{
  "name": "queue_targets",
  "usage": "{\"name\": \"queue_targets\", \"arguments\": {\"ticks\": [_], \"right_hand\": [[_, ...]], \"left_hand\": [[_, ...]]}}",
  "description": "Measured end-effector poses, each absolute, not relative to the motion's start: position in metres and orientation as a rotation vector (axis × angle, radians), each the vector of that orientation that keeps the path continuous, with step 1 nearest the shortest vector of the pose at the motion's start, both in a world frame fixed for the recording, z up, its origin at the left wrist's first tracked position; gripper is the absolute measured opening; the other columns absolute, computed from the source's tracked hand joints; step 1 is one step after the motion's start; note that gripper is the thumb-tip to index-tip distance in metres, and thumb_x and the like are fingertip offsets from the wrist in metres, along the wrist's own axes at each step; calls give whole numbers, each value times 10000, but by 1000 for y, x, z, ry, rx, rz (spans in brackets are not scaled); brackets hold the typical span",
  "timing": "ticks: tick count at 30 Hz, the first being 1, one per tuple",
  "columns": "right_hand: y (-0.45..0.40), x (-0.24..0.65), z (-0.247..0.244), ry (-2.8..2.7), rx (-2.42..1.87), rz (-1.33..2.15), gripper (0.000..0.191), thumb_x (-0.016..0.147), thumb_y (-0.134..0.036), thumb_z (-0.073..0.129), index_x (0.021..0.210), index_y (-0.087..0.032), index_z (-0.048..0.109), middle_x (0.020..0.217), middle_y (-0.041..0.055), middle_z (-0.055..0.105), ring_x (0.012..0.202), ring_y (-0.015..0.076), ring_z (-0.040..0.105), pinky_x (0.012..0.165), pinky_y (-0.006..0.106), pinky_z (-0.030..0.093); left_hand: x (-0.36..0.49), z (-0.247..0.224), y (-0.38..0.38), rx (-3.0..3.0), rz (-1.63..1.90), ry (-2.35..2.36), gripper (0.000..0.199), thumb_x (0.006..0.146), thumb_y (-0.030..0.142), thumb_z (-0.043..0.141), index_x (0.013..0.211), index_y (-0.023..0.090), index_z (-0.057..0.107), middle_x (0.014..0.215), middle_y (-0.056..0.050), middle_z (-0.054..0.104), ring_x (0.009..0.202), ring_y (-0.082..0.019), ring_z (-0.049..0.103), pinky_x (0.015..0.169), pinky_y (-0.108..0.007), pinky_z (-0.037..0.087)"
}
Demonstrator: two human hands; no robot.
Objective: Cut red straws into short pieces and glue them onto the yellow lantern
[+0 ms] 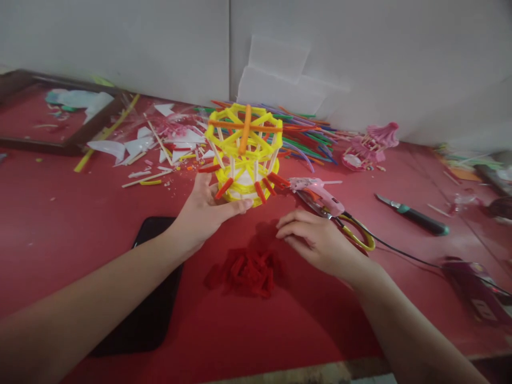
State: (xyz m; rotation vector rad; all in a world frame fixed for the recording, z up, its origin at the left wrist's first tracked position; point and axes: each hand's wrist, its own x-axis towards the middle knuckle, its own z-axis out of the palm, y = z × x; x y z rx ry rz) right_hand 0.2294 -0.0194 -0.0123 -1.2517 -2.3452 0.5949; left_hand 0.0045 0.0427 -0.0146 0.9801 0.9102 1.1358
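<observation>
My left hand is closed round the base of a yellow pipe-cleaner model, held up over the table. The model has two yellow rings joined by pale sticks, an orange cross on top, and several short red pieces sticking out round its lower ring. My right hand is to the right of the model, fingers loosely bent and apart, with nothing visible in them. Between my forearms lies a pile of short red pipe-cleaner pieces. A pink glue gun rests just beyond my right hand, partly over yellow-handled scissors.
A black phone-like slab lies under my left forearm. To the right are a green-and-black craft knife and a dark red box. Coloured pipe cleaners, a pink model, paper scraps and a brown frame lie behind.
</observation>
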Motion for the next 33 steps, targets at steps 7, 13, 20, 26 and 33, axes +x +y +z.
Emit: {"name": "queue_targets", "arguments": {"ticks": [7, 13, 20, 26, 33], "right_hand": [[-22, 227, -4, -2333, -1195, 747, 203, 867, -71, 561, 958, -217, 670, 977, 23, 675, 932, 123, 629, 856, 263, 498], [-21, 228, -6, -2296, -1036, 735, 201, 921, -96, 530, 978, -217, 681, 934, 14, 725, 896, 104, 664, 825, 231, 511], [-31, 216, 3, -2074, -992, 638, 168, 895, -97, 597, 1016, -193, 663, 952, 18, 760, 892, 98, 716, 800, 186, 558], [-43, 195, 14, -1950, -992, 153, 175, 859, -64, 616, 962, -172, 708, 871, 38, 712, 794, 107, 684, 739, 217, 583], [-52, 185, 11, -1767, -1235, -88, 279, 821, -77, 673, 1046, -241, 664, 886, 4, 741, 765, 144, 702, 676, 267, 620]], "left_hand": [[4, -14, 42, 966, 1139, 890, 650, 612, 15, 807, 1098, 244, 442, 1045, 6, 669, 820, -127, 693, 705, -229, 585], [5, -12, 42, 957, 1114, 945, 603, 602, 27, 817, 1024, 232, 437, 1025, 5, 654, 787, -115, 682, 705, -233, 576], [4, -8, 39, 971, 1061, 1039, 535, 572, 111, 857, 959, 236, 508, 1070, -27, 696, 1063, -238, 668, 865, -333, 568], [-2, -5, 38, 1295, 918, 1034, 283, 584, 123, 832, 827, 189, 703, 882, -65, 751, 1033, -322, 676, 946, -393, 536], [2, -5, 37, 1279, 954, 962, 260, 635, 49, 768, 856, 180, 723, 870, -41, 743, 1010, -273, 682, 946, -401, 541]]}}
